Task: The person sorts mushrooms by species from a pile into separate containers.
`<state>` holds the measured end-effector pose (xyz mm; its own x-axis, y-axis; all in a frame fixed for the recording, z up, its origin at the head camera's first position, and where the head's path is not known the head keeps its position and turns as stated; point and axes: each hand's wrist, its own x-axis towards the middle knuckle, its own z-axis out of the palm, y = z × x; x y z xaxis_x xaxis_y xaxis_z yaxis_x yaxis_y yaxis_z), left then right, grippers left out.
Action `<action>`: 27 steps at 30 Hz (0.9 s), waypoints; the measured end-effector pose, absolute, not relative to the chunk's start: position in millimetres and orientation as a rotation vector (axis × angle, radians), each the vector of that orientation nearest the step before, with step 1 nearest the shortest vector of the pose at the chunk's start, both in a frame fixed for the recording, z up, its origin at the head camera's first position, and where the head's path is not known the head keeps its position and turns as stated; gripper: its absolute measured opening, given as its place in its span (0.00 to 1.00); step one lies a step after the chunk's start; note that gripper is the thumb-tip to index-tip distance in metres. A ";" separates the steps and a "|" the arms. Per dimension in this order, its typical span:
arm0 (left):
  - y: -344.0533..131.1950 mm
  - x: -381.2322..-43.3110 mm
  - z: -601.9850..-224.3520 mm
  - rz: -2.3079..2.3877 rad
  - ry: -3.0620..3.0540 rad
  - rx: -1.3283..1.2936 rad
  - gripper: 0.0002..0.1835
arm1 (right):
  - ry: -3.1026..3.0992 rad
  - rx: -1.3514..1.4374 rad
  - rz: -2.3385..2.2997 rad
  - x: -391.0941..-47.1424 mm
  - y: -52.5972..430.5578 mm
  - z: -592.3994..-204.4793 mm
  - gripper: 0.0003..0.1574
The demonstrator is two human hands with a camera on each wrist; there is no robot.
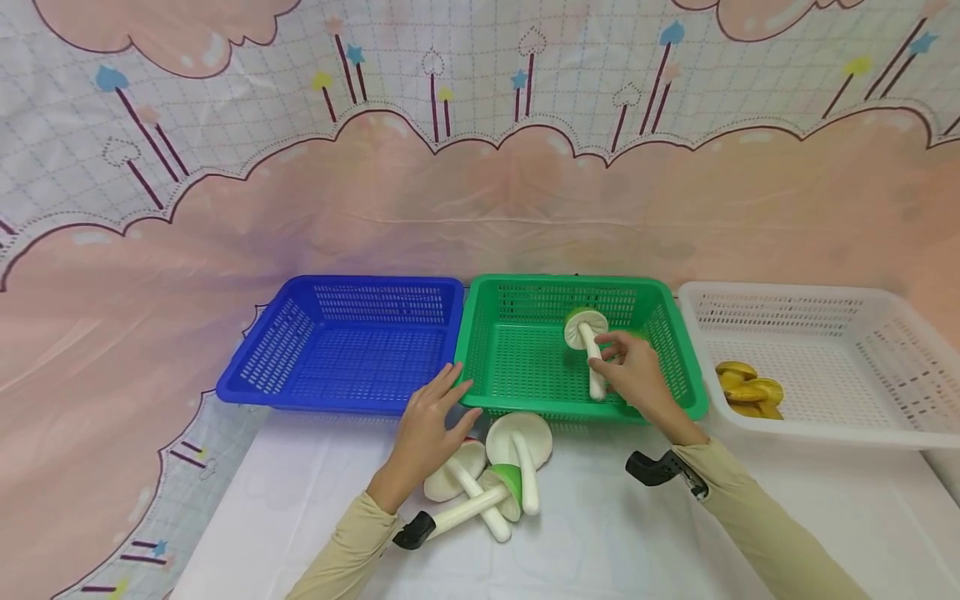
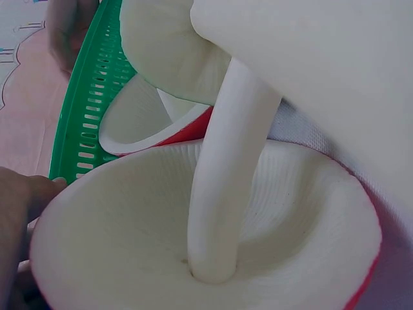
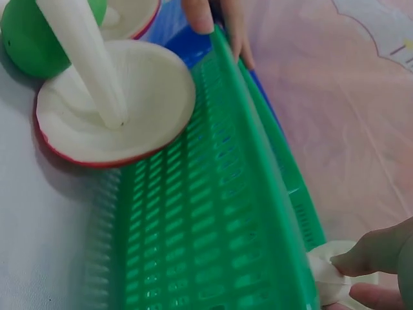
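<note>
My right hand pinches the white stem of a green-capped toy mushroom between thumb and fingers, over the green basket. The cap's pale underside faces me and the stem points down. My left hand is at the basket's near left corner, thumb outside the rim and fingers over it, as the right wrist view shows. Below it on the table, a red-edged mushroom, another red one and a green-capped one lie with crossing stems. The large cap fills the left wrist view.
The blue basket stands directly left of the green one. To the right, a white basket has several yellow bananas in its near left corner. A white cloth covers the table, and a printed curtain hangs behind.
</note>
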<state>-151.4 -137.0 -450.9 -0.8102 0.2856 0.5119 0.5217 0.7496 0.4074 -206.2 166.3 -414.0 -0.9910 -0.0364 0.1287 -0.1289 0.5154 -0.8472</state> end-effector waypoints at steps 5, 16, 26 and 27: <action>-137.6 -150.3 -451.2 -0.771 -2.533 -0.625 0.24 | -2.707 0.138 1.481 -209.4 165.0 -420.0 0.24; -139.9 -149.7 -450.0 -0.776 -2.538 -0.634 0.24 | -2.892 0.202 1.282 -222.0 167.5 -427.5 0.20; -139.3 -148.4 -450.9 -0.825 -2.527 -0.619 0.24 | -3.013 0.339 1.104 -221.7 177.1 -428.4 0.15; -139.3 -148.1 -450.5 -0.837 -2.522 -0.615 0.24 | -3.016 0.353 1.108 -221.3 177.9 -428.1 0.15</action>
<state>-148.1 -139.3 -450.5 -0.8183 0.2759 0.5042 0.5226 0.7223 0.4530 -221.3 177.9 -428.1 -0.9720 -0.2346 -0.0103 -0.1722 0.7418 -0.6481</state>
